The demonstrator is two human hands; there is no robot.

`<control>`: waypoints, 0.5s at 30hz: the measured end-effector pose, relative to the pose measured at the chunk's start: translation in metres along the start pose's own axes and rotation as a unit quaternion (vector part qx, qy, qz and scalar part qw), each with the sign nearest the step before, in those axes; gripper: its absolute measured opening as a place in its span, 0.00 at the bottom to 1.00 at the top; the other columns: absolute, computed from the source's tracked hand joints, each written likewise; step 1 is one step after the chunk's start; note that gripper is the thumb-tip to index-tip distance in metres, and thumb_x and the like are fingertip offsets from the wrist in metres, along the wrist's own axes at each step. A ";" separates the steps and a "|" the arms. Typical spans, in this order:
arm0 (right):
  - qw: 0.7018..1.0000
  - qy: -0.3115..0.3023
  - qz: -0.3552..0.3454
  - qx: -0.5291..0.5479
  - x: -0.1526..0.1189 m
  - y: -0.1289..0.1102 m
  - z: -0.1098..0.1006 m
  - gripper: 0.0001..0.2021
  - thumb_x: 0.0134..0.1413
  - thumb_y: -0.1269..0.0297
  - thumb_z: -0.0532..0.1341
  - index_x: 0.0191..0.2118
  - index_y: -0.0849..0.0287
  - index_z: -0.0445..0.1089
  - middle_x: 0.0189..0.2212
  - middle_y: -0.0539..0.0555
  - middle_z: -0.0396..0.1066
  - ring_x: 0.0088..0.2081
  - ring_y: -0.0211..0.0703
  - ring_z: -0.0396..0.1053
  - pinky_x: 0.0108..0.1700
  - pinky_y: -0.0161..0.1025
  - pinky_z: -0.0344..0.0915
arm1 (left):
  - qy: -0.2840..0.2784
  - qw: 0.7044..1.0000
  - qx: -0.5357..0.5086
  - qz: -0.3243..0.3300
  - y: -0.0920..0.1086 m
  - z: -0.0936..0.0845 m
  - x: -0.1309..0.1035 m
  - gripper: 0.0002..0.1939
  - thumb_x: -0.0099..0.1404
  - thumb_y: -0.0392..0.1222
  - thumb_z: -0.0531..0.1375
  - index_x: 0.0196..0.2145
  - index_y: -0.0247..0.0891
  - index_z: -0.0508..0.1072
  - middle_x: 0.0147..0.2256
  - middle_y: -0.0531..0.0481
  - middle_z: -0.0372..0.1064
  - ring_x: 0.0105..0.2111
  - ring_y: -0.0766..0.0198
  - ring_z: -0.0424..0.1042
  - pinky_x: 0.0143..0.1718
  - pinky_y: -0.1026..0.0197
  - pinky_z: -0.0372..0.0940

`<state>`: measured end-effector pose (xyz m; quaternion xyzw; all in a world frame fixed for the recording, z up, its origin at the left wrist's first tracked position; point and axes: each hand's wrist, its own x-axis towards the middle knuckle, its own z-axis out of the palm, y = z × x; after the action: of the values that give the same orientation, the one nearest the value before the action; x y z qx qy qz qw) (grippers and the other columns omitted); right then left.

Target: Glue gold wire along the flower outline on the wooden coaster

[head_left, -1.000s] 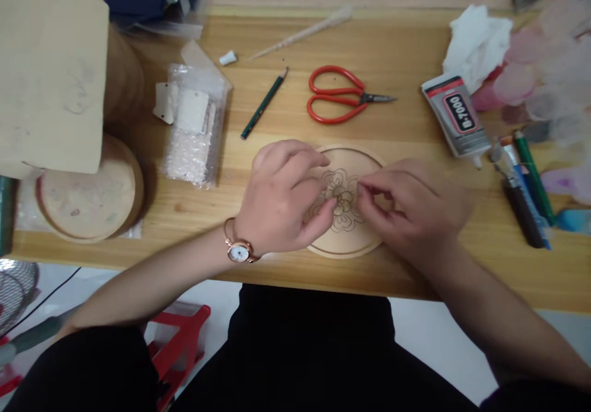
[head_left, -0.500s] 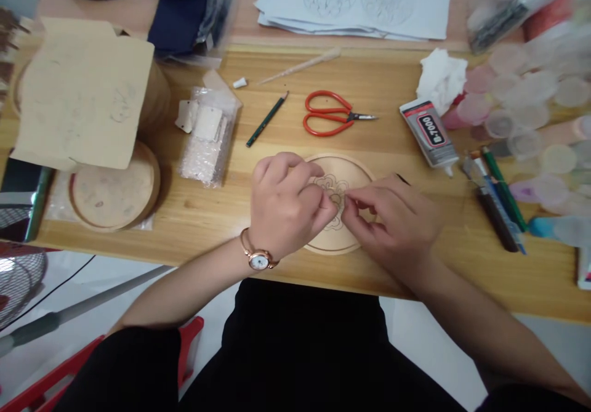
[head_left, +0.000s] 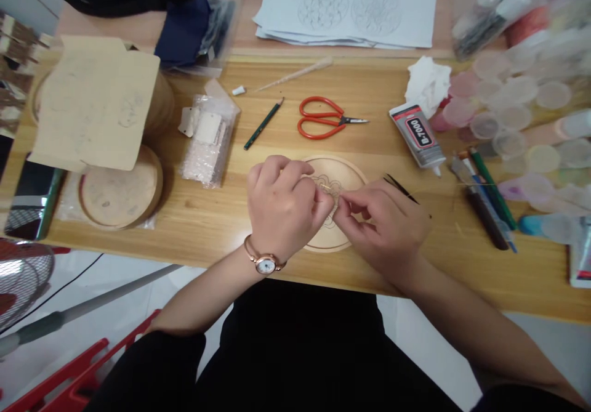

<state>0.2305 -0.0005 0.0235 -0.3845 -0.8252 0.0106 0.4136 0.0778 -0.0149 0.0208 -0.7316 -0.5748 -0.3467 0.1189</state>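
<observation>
Both hands are close together over a round wooden plate (head_left: 353, 169) with a flower outline drawn on it. My left hand (head_left: 289, 206), with a watch (head_left: 266, 265) on the wrist, is closed, its thumb and forefinger pinched. Opposite it, my right hand (head_left: 383, 224) pinches thumb and forefinger, the fingertips almost meeting the left ones. A fine gold-coloured wire (head_left: 325, 186) shows at the fingertips; most of it is hidden or too thin to follow. Black tweezers (head_left: 401, 188) show just behind the right hand; I cannot tell whether they touch it.
Beyond the plate are red-handled scissors (head_left: 323, 118), a green pencil (head_left: 264, 124) and a B-7000 glue tube (head_left: 418, 136). Brushes (head_left: 489, 196) and many small bottles (head_left: 512, 116) crowd the right. Another wooden disc (head_left: 117, 190) and a bubble-wrapped pack (head_left: 203, 147) are at left.
The view has shifted a little. My hands stay pinched together over the plate, the fingertips slightly closer. More of the black tweezers shows behind the right hand.
</observation>
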 end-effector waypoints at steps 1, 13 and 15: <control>1.000 0.001 0.002 -0.001 0.000 0.000 0.000 0.07 0.51 0.75 0.61 0.29 0.55 0.66 0.19 0.47 0.68 0.21 0.34 0.64 0.22 0.34 0.60 | -0.005 1.000 -0.002 -0.006 0.001 0.000 0.000 0.10 0.56 0.33 0.58 0.20 0.41 0.65 0.32 0.51 0.76 0.35 0.55 0.69 0.35 0.50 0.59; 0.998 0.032 0.050 -0.022 0.004 0.013 -0.005 0.07 0.50 0.75 0.62 0.27 0.56 0.67 0.18 0.47 0.66 0.19 0.34 0.61 0.20 0.34 0.57 | -0.025 0.998 0.049 -0.012 -0.009 -0.005 -0.004 0.09 0.54 0.33 0.58 0.19 0.41 0.64 0.27 0.49 0.73 0.31 0.55 0.65 0.31 0.51 0.55; 0.998 0.037 0.057 -0.012 0.005 0.016 -0.008 0.07 0.49 0.75 0.62 0.26 0.57 0.67 0.17 0.46 0.66 0.19 0.33 0.61 0.20 0.34 0.57 | -0.041 0.998 0.040 -0.013 -0.012 -0.009 -0.004 0.09 0.54 0.33 0.58 0.19 0.40 0.65 0.27 0.49 0.74 0.31 0.56 0.65 0.30 0.51 0.55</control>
<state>0.2442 0.0119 0.0261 -0.4364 -0.7862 0.0100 0.4374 0.0627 -0.0192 0.0214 -0.7322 -0.6022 -0.2948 0.1197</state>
